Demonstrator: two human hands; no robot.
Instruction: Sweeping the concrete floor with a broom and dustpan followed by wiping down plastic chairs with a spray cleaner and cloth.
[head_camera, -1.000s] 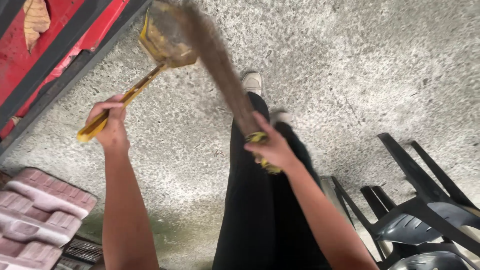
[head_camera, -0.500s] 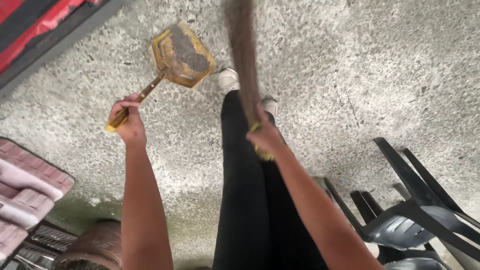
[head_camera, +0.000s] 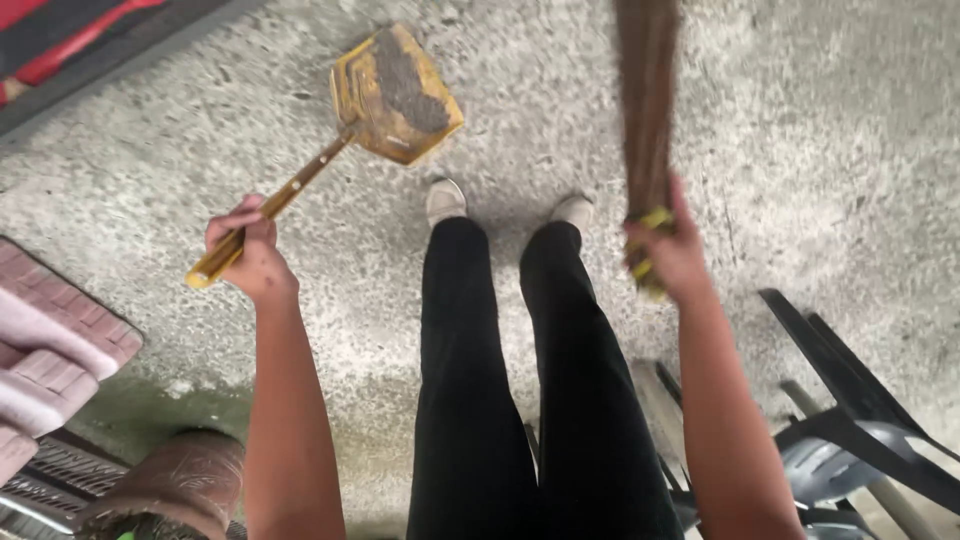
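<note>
Two tools are in your hands. Your left hand (head_camera: 250, 258) is closed around the long handle of a yellow dustpan (head_camera: 395, 95), which is held out ahead of you over the concrete floor (head_camera: 820, 120) with a dark heap of dirt in its pan. Your right hand (head_camera: 668, 250) is wrapped tight around the yellow-bound grip of a brown stick broom (head_camera: 648, 110), its bristles pointing away from you and blurred. Your shoes (head_camera: 446, 200) stand between them. Dark plastic chairs (head_camera: 850, 430) sit just beside your right leg.
</note>
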